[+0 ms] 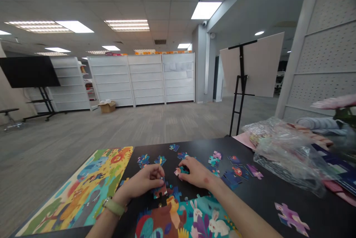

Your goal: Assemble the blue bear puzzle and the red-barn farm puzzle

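A partly joined colourful jigsaw [183, 221] with rabbits lies at the near edge of the black table [267, 201]. My left hand [144, 183], with a watch on its wrist, has its fingers pinched on a puzzle piece [160, 190] at the jigsaw's top edge. My right hand [196, 173] lies curled just to the right, its fingertips pressing a small pink and teal piece [179, 171]. Several loose pieces [222, 162] are scattered beyond both hands.
A colourful picture board [89, 189] lies at the table's left. A crumpled clear plastic bag [286, 152] sits at the right, with a purple loose piece [292, 217] near the front. An easel with a white board [241, 82] stands behind the table.
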A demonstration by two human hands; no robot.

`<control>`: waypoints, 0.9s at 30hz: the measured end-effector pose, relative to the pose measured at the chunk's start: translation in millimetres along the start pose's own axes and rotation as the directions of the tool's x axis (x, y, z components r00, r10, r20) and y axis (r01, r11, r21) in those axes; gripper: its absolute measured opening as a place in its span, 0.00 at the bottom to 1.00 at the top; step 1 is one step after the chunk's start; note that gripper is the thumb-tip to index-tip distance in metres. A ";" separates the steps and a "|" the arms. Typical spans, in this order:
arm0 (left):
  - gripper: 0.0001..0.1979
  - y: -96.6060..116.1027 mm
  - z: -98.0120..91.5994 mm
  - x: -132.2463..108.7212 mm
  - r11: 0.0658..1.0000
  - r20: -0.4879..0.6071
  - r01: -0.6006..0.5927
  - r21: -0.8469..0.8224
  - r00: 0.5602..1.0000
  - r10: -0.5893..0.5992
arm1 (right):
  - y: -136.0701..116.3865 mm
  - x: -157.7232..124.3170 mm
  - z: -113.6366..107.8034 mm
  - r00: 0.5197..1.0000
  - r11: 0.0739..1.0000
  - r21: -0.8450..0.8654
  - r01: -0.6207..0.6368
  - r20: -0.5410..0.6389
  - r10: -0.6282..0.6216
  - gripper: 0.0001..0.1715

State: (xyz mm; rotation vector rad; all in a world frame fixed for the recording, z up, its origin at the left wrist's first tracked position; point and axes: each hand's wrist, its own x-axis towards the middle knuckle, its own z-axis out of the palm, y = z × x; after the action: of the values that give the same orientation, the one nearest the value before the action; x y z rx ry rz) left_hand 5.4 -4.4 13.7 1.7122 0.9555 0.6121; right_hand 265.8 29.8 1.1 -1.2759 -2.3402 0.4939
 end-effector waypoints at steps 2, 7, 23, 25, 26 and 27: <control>0.19 -2.9 -4.2 1.7 1.000 -0.072 -0.004 0.006 0.997 0.004 | 0.0 0.0 -1.0 1.000 1.000 -0.002 -0.005 0.018 0.005 0.20; 0.13 -7.9 -19.5 2.2 0.893 -0.286 -0.015 0.450 0.945 0.159 | 1.3 1.0 -0.8 0.999 1.000 0.018 -0.023 0.043 0.022 0.19; 0.23 -50.5 -51.9 -2.0 0.791 -0.501 0.247 0.560 0.861 0.086 | 1.6 2.3 -1.7 0.999 0.999 0.029 -0.014 0.043 0.012 0.16; 0.24 -49.6 -52.3 -2.0 0.803 -0.507 0.256 0.538 0.859 0.065 | 0.7 2.5 -1.8 0.999 0.999 0.028 -0.015 0.040 0.014 0.16; 0.25 -48.5 -52.9 -2.5 0.812 -0.512 0.257 0.524 0.857 0.059 | 0.9 2.8 -1.6 0.999 0.999 0.030 -0.018 0.038 0.016 0.16; 0.26 -47.1 -53.7 -3.2 0.823 -0.516 0.253 0.508 0.855 0.055 | 1.4 3.1 -1.4 0.999 0.999 0.033 -0.021 0.036 0.020 0.16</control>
State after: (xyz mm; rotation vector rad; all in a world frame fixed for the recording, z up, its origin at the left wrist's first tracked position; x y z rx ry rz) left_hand -52.3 28.6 -12.6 2.0314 1.7424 0.7878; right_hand 266.0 33.3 2.1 -1.2869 -2.3408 0.5643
